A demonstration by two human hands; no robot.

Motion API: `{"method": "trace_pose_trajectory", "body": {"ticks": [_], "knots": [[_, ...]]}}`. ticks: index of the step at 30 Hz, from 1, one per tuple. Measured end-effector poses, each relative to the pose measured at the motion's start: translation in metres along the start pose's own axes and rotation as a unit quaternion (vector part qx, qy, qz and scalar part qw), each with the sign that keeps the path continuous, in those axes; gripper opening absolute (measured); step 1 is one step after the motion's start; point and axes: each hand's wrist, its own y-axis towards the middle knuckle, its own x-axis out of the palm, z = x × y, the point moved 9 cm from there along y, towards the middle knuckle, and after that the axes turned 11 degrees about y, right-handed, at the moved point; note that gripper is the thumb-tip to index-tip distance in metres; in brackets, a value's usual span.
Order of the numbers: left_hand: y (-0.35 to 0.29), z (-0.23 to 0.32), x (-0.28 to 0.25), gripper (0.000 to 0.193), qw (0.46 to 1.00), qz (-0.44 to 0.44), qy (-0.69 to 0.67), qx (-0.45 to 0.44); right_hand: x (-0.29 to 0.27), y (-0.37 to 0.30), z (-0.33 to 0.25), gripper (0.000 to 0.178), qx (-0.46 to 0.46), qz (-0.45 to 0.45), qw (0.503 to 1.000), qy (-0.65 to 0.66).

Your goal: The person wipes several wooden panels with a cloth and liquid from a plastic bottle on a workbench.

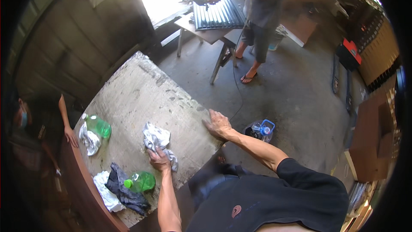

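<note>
My left hand (159,160) is on a crumpled white and grey cloth (157,136), its fingers closed over the lower part and pressing it to the worn, stained grey tabletop (128,99). My right hand (219,124) rests on the table's right edge, fingers stretched out and holding nothing. Left of my left hand, a green plastic bottle (143,181) lies beside a dark rag (124,189) and a white rag (105,191). Farther up on the left are another green bottle (99,126) and a white cloth (89,141).
A person (266,8) in sandals stands ahead, holding a tool over a ribbed dark panel (219,13) on a small table (201,33). A cable crosses the floor. A plastic jug with a blue handle (262,129) stands right of me. Another masked person (43,120) is at far left.
</note>
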Motion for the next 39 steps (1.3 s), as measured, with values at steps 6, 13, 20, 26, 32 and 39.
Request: {"method": "trace_pose_trajectory", "body": {"ticks": [6, 13, 20, 26, 32, 39], "knots": [[0.001, 0.007, 0.005, 0.057, 1.0, -0.02, -0.02, 0.002, -0.008, -0.001, 0.001, 0.054, -0.003, 0.014, 1.0, 0.001], [0.003, -0.005, 0.009, 0.059, 1.0, 0.013, 0.01, 0.021, -0.004, 0.0, -0.002, 0.063, 0.005, -0.008, 1.0, 0.015], [0.005, 0.003, 0.016, 0.068, 0.997, -0.075, -0.028, -0.009, -0.01, -0.001, -0.003, 0.063, 0.012, -0.011, 1.0, -0.004], [0.003, 0.0, 0.015, 0.068, 0.997, -0.078, -0.021, -0.007, 0.001, -0.007, 0.004, 0.066, 0.044, 0.0, 0.998, -0.044], [-0.001, 0.008, 0.012, 0.066, 0.996, -0.081, -0.03, -0.008, -0.001, -0.018, 0.011, 0.067, 0.093, 0.013, 0.994, -0.056], [0.0, -0.007, 0.024, 0.066, 0.996, -0.092, -0.021, -0.003, 0.0, -0.017, 0.001, 0.066, 0.074, 0.029, 0.993, -0.083]]}}
